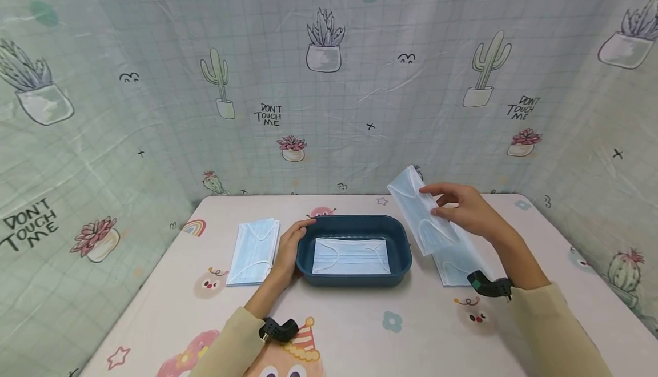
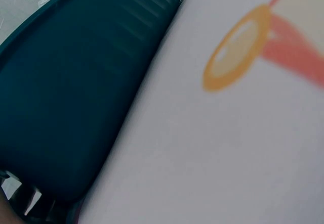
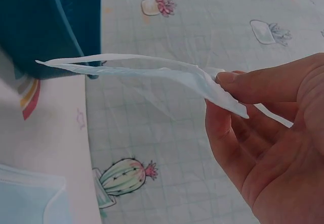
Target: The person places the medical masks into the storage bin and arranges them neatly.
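Face mask [image 1: 422,217] in pale blue is pinched between the thumb and fingers of the right hand [image 1: 466,212], lifted clear just right of the tub and tilted, its loop hanging loose. Beneath that hand, more mask material [image 1: 456,265] lies on the table, partly covered by the lifted one. Left fingertips reach the rim of the dark blue tub [image 1: 354,280] at its back left corner, with the left hand [image 1: 289,249] along the outside wall; the thumb is hidden, so I cannot tell whether those fingers grasp it or merely rest there. Inside the tub, a mask [image 1: 351,258] lies flat on the bottom, pleats running lengthwise, a white loop at each end. Left of the left hand, a pile of masks [image 1: 253,252] sits on the printed table [image 1: 360,337]. Behind everything hangs a cactus-patterned cloth [image 1: 411,114].
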Tool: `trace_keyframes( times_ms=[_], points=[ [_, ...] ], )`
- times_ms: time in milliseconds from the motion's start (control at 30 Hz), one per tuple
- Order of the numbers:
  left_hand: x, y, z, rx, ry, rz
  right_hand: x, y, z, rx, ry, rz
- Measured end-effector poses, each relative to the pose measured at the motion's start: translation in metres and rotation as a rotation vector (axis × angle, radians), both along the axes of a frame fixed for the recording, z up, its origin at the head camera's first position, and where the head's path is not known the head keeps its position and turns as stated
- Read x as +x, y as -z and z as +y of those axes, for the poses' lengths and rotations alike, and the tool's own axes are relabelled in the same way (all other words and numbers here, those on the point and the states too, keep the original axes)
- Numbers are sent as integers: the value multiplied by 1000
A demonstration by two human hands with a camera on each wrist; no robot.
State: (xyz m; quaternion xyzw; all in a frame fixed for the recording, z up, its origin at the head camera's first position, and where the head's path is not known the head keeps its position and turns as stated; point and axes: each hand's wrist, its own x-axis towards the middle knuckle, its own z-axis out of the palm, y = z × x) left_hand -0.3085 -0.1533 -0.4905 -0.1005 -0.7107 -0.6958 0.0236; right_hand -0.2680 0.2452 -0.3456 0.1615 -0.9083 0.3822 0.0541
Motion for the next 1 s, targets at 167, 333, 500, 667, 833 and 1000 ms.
trace_keyframes(
  times_ms=[167, 333, 500, 667, 833, 1000],
  points=[
    [0, 0, -1, -6, 5, 0, -2, -4, -10, -2, -37, 20],
    [1, -1, 0, -6, 4, 5, -9, -6, -22, 4, -77, 23],
    [1, -2, 1, -3, 0, -2, -16, -9, -33, 37, -108, 28],
    [1, -3, 2, -2, -1, -4, -20, -15, -43, 71, -136, 36],
    [1, -4, 1, -5, -6, 5, -22, -21, -53, 93, -162, 47],
    [0, -3, 0, -2, -12, 6, -25, -27, -63, 122, -181, 62]
  ],
)
